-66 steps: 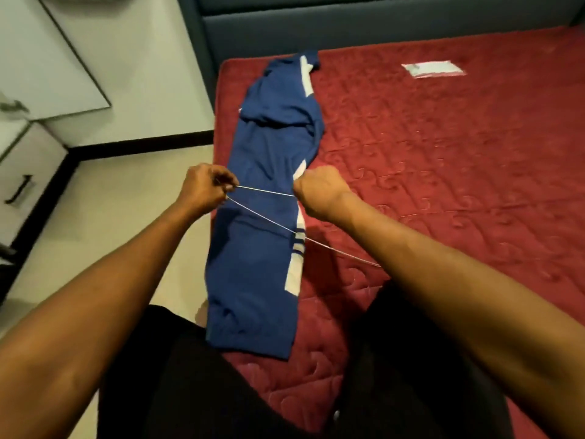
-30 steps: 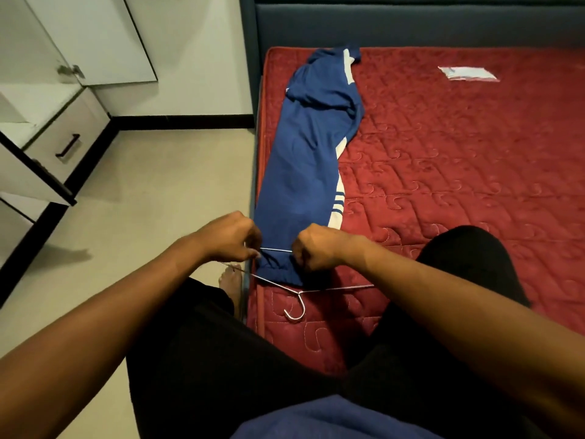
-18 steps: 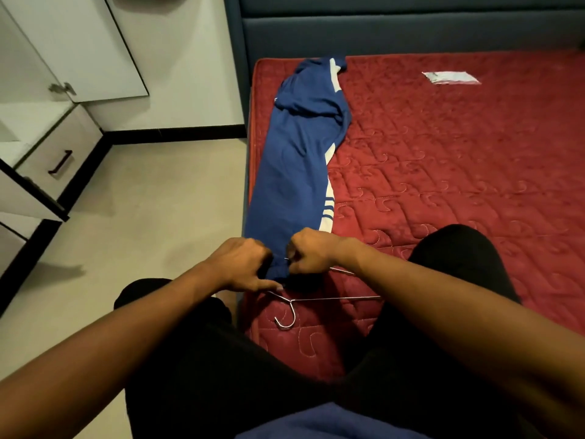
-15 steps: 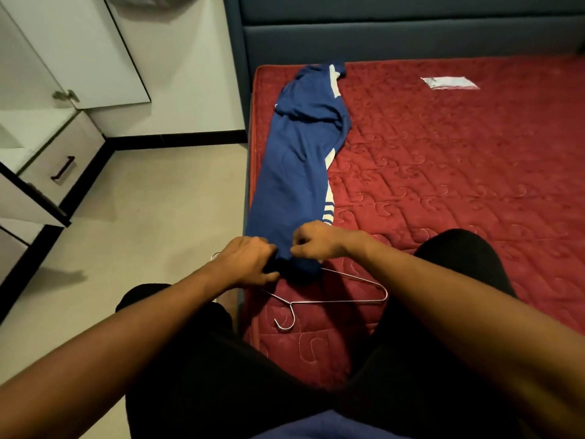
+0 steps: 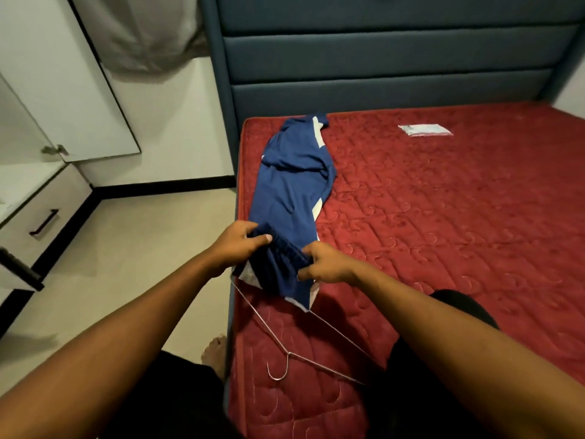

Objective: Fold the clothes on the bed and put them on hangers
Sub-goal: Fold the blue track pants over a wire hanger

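Bunching up the near end of the blue track pants point(image 5: 291, 191), both hands on it. L hand point(image 5: 235, 245) grips the gathered band from the left w/ thumb on top. R hand point(image 5: 326, 264) pinches it from the right, fingers curled under. Pants lie along the left edge of the red mattress point(image 5: 443, 232), long axis running straight away toward the headboard point(image 5: 380, 58). Near end is lifted, a short flap drooping back over the wire hanger point(image 5: 285, 350). Hanger sits nearer than the hands, hook toward the person, far part hidden under the flap, so can't tell if cloth is thru the triangle. Both hands abt equally close, and the bulk lies beyond the fingers, so next pull prob. comes toward the body. Vs half a sec ago: hands were low on the hem w/ hanger square; now hem's raised and folded over, hanger skewed.
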`<state>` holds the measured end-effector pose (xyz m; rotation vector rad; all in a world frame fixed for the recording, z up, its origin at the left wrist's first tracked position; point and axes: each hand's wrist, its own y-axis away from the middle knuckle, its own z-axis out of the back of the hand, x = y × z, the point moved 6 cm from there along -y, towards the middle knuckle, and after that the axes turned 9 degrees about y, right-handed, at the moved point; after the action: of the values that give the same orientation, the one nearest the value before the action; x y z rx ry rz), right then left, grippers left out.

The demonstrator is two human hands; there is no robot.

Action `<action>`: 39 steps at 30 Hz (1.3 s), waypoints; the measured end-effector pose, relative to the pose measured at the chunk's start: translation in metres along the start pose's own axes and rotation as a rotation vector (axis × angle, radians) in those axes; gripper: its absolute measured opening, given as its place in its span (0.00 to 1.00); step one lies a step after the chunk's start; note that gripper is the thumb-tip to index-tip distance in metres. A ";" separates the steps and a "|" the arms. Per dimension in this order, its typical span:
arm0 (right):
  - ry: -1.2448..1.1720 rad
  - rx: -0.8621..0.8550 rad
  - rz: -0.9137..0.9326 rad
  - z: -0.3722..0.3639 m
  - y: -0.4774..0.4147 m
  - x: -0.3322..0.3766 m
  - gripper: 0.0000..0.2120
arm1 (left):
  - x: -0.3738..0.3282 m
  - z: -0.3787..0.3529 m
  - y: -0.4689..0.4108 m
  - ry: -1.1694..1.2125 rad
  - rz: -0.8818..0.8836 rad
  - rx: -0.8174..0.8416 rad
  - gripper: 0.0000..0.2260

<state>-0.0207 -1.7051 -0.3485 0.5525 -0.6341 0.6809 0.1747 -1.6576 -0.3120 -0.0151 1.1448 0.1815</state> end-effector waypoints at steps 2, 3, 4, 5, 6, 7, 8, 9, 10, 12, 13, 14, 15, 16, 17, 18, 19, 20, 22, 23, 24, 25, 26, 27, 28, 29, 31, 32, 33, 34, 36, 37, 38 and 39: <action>-0.177 -0.140 -0.032 0.035 -0.014 0.002 0.11 | -0.004 0.006 -0.023 0.173 0.023 -0.044 0.10; -0.253 -0.212 -0.048 0.056 -0.025 0.002 0.09 | -0.010 0.010 -0.038 0.235 0.024 -0.049 0.07; -0.343 -0.266 -0.059 0.073 -0.030 0.003 0.07 | -0.017 0.014 -0.047 0.276 0.027 -0.034 0.07; -0.423 -0.295 -0.062 0.089 -0.037 0.005 0.05 | -0.023 0.017 -0.057 0.319 0.041 0.005 0.07; -0.505 -0.295 -0.037 0.106 -0.049 0.007 0.02 | -0.029 0.021 -0.073 0.379 0.062 0.067 0.08; -0.580 -0.270 -0.004 0.120 -0.060 0.009 0.05 | -0.036 0.025 -0.084 0.454 0.093 0.143 0.09; -0.662 -0.220 0.026 0.135 -0.075 0.010 0.12 | -0.043 0.030 -0.100 0.521 0.127 0.228 0.10; -0.736 -0.167 0.061 0.148 -0.089 0.010 0.18 | -0.049 0.035 -0.113 0.560 0.154 0.317 0.12; -0.779 -0.133 0.092 0.162 -0.104 0.008 0.23 | -0.054 0.040 -0.126 0.558 0.172 0.393 0.13; -0.711 -0.142 0.066 0.184 -0.144 -0.006 0.30 | -0.051 0.047 -0.168 0.518 0.196 0.465 0.15; -0.622 -0.213 -0.005 0.193 -0.173 -0.023 0.30 | -0.042 0.049 -0.199 0.479 0.191 0.413 0.15; -0.544 -0.307 -0.072 0.200 -0.195 -0.040 0.28 | -0.035 0.050 -0.225 0.427 0.165 0.303 0.13; -0.486 -0.423 -0.146 0.205 -0.215 -0.060 0.23 | -0.029 0.049 -0.250 0.376 0.132 0.180 0.10; -0.455 -0.537 -0.211 0.209 -0.242 -0.087 0.21 | -0.021 0.046 -0.277 0.343 0.114 0.090 0.08; -0.406 -0.659 -0.273 0.213 -0.258 -0.110 0.19 | -0.012 0.040 -0.300 0.326 0.106 0.041 0.08; -0.372 -0.750 -0.347 0.213 -0.271 -0.134 0.17 | 0.000 0.031 -0.324 0.297 0.116 0.020 0.07; -0.337 -0.792 -0.404 0.209 -0.279 -0.153 0.13 | 0.011 0.025 -0.339 0.237 0.116 -0.015 0.07; -0.275 -0.790 -0.447 0.205 -0.286 -0.166 0.10 | 0.019 0.024 -0.349 0.141 0.094 -0.062 0.07; -0.175 -0.753 -0.523 0.190 -0.294 -0.181 0.10 | 0.034 0.020 -0.352 0.010 0.015 -0.141 0.08; -0.172 -0.748 -0.536 0.184 -0.293 -0.187 0.10 | 0.037 0.013 -0.344 -0.015 -0.012 -0.143 0.08; -0.197 -0.775 -0.540 0.180 -0.288 -0.189 0.10 | 0.037 0.003 -0.331 -0.033 -0.043 -0.114 0.08; -0.240 -0.833 -0.543 0.177 -0.279 -0.188 0.10 | 0.038 -0.009 -0.317 -0.076 -0.073 -0.059 0.07; -0.278 -0.908 -0.550 0.175 -0.267 -0.187 0.11 | 0.038 -0.023 -0.304 -0.138 -0.093 -0.002 0.07; -0.283 -0.983 -0.541 0.172 -0.254 -0.184 0.12 | 0.041 -0.035 -0.295 -0.230 -0.112 0.021 0.07; -0.262 -1.044 -0.532 0.168 -0.237 -0.178 0.12 | 0.043 -0.045 -0.286 -0.319 -0.123 0.012 0.08; -0.227 -1.085 -0.530 0.163 -0.220 -0.172 0.10 | 0.048 -0.050 -0.283 -0.378 -0.111 -0.032 0.09; -0.173 -1.035 -0.563 0.146 -0.183 -0.158 0.08 | 0.050 -0.053 -0.280 -0.395 -0.065 -0.140 0.11; -0.139 -0.953 -0.602 0.133 -0.166 -0.153 0.10 | 0.051 -0.053 -0.280 -0.409 -0.040 -0.179 0.12; -0.085 -0.855 -0.648 0.119 -0.144 -0.148 0.11 | 0.046 -0.056 -0.278 -0.443 -0.034 -0.196 0.15; -0.023 -0.752 -0.678 0.105 -0.128 -0.142 0.11 | 0.044 -0.058 -0.277 -0.490 -0.019 -0.192 0.20; 0.072 -0.602 -0.655 0.081 -0.101 -0.133 0.10 | 0.041 -0.061 -0.271 -0.537 0.029 -0.141 0.26; 0.079 -0.547 -0.633 0.069 -0.094 -0.132 0.11 | 0.043 -0.061 -0.267 -0.544 0.065 -0.110 0.26; 0.075 -0.505 -0.616 0.061 -0.087 -0.130 0.12 | 0.044 -0.060 -0.263 -0.547 0.091 -0.085 0.23; 0.094 -0.466 -0.611 0.054 -0.085 -0.131 0.12 | 0.047 -0.058 -0.260 -0.549 0.109 -0.070 0.19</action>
<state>-0.0580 -1.8473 -0.4233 0.2508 -0.4764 -0.0237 0.1802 -1.9131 -0.3999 0.0343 0.5920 0.3015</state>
